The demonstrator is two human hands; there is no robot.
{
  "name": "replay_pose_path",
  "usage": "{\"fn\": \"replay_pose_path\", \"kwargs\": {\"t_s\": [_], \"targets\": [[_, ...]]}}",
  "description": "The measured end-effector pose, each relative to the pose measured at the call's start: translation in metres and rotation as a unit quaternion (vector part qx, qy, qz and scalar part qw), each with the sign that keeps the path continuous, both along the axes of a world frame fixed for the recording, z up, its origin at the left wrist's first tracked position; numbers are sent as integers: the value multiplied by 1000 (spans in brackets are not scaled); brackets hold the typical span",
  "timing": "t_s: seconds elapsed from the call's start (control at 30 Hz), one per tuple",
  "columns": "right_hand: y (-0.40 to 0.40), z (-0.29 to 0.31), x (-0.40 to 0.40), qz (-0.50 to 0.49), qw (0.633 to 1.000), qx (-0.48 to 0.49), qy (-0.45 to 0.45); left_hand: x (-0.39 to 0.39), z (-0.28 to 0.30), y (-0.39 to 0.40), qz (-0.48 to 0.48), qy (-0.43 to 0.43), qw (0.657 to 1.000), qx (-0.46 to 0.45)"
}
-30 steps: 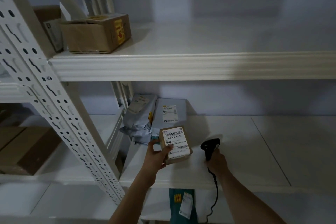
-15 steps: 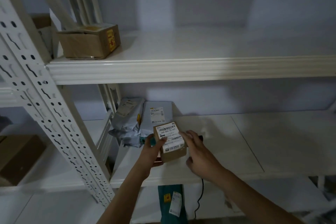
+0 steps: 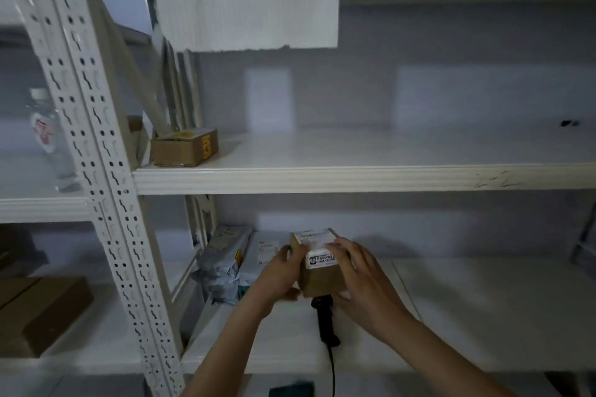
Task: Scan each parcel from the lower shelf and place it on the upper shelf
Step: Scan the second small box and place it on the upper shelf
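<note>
Scanner (image 3: 325, 321) lies on lower shelf (image 3: 467, 316), cord trailing off the edge. Just above it, left hand (image 3: 280, 274) and right hand (image 3: 358, 280) clasp small parcel (image 3: 319, 263) between them. Upper shelf (image 3: 354, 177) beyond: lifting too shallow could clip its lip and jar the box loose.

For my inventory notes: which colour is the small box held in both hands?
Brown cardboard box with a white label, seen in the head view.
</note>
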State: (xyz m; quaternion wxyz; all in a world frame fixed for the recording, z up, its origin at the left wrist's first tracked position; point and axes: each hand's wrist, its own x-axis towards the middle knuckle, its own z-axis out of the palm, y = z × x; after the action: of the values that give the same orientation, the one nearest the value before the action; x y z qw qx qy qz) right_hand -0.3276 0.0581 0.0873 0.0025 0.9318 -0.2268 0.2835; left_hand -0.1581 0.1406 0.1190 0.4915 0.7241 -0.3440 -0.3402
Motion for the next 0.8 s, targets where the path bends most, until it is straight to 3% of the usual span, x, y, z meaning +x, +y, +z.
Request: {"fn": "replay_pose_path", "kwargs": {"t_s": [0.23, 0.47, 0.8], "targets": [[1, 88, -39, 50, 996, -46, -65, -58, 79, 21, 39, -219, 963, -153], [3, 157, -17, 81, 986, -79, -123, -52, 132, 30, 80, -262, 937, -216], [-19, 173, 69, 70, 984, -82, -143, 25, 149, 0, 115, -345, 904, -225]]}}
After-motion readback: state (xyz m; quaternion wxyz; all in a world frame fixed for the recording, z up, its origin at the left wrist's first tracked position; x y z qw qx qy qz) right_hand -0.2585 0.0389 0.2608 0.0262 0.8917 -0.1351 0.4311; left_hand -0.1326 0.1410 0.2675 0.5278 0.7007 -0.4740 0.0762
